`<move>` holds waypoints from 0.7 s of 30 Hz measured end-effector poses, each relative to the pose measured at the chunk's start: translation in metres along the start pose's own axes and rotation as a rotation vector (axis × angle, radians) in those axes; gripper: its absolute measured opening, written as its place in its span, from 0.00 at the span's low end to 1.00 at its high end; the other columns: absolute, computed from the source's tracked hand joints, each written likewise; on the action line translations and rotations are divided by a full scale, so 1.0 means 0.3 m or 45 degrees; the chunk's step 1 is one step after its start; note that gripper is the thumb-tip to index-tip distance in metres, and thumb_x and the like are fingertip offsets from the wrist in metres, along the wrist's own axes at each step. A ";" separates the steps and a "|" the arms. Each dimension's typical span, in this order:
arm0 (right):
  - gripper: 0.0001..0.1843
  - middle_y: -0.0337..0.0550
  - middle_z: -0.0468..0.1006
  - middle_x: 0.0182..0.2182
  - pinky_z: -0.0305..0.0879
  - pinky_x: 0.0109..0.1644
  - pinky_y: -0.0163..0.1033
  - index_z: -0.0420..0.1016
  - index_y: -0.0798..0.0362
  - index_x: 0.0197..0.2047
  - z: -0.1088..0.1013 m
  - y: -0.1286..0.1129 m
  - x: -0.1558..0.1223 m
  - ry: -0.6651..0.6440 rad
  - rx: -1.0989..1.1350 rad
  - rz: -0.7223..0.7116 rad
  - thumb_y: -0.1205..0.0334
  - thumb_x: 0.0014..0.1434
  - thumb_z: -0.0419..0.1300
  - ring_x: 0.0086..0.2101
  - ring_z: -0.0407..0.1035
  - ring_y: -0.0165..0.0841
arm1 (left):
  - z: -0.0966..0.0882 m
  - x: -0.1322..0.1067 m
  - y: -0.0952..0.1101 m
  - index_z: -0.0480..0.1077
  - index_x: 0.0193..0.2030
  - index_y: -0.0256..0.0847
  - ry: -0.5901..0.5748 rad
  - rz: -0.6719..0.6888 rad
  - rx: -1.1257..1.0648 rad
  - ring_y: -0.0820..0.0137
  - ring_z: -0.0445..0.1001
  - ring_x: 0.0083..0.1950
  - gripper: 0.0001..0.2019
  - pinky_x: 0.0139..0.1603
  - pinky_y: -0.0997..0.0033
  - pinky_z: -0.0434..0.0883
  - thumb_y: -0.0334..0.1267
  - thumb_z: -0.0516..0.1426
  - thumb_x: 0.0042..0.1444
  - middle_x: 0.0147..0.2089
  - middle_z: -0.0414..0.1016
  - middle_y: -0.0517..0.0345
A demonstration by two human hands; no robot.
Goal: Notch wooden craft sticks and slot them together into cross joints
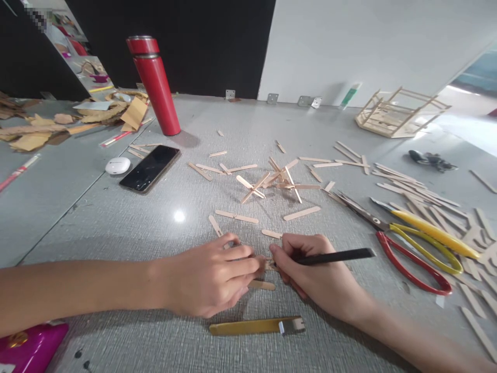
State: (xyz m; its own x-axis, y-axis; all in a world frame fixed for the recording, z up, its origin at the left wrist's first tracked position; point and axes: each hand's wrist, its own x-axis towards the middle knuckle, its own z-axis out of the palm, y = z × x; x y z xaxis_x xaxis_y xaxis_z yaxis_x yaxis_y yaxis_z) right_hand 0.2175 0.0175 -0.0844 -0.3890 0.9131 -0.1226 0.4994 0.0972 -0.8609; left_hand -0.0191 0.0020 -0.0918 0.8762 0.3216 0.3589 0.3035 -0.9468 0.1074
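My left hand (215, 274) is low over the table, fingers bent and pressed together around a small craft stick (269, 264). Most of that stick is hidden by the fingers. My right hand (316, 269) grips a slim black pen-like tool (337, 256), its back end pointing right and its tip hidden at the stick. Under the left fingertips lies another craft stick (264, 285). Just beyond the hands are a notched stick (236, 216) and a plain one (302, 213). Farther back stand crossed, slotted-together sticks (285, 178).
Scissors (382, 225), a yellow-handled pointed tool (430, 230) and many loose sticks (423, 191) lie right. A gold flat tool (248, 326) lies in front. A phone (149, 168), white earbud case (118, 166) and red flask (157, 88) are left; a stick frame (402, 114) stands back right.
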 end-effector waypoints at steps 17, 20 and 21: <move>0.24 0.31 0.63 0.11 0.49 0.17 0.33 0.59 0.48 0.20 -0.008 -0.006 -0.005 -0.002 -0.104 -0.072 0.58 0.67 0.57 0.14 0.55 0.24 | -0.001 0.001 -0.001 0.76 0.52 0.31 -0.012 0.004 -0.028 0.56 0.75 0.54 0.12 0.55 0.53 0.70 0.28 0.52 0.69 0.52 0.80 0.42; 0.24 0.32 0.63 0.11 0.49 0.17 0.32 0.58 0.48 0.19 -0.013 -0.003 -0.004 -0.005 -0.102 -0.072 0.58 0.67 0.58 0.14 0.55 0.24 | -0.002 0.003 -0.001 0.73 0.56 0.26 0.002 0.000 -0.036 0.56 0.75 0.54 0.14 0.56 0.53 0.70 0.28 0.52 0.69 0.53 0.80 0.41; 0.24 0.32 0.63 0.11 0.49 0.17 0.32 0.58 0.48 0.19 -0.013 -0.002 -0.004 -0.004 -0.100 -0.070 0.58 0.67 0.58 0.13 0.56 0.24 | -0.002 0.004 -0.001 0.73 0.57 0.25 0.007 -0.002 -0.031 0.56 0.75 0.54 0.14 0.56 0.53 0.70 0.28 0.52 0.69 0.54 0.80 0.41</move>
State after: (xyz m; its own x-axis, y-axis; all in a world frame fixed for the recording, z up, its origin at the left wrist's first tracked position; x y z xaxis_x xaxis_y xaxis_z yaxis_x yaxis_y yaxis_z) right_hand 0.2208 0.0178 -0.0818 -0.4201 0.9041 -0.0779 0.5361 0.1781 -0.8251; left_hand -0.0185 0.0026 -0.0909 0.8736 0.3232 0.3639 0.2957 -0.9463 0.1306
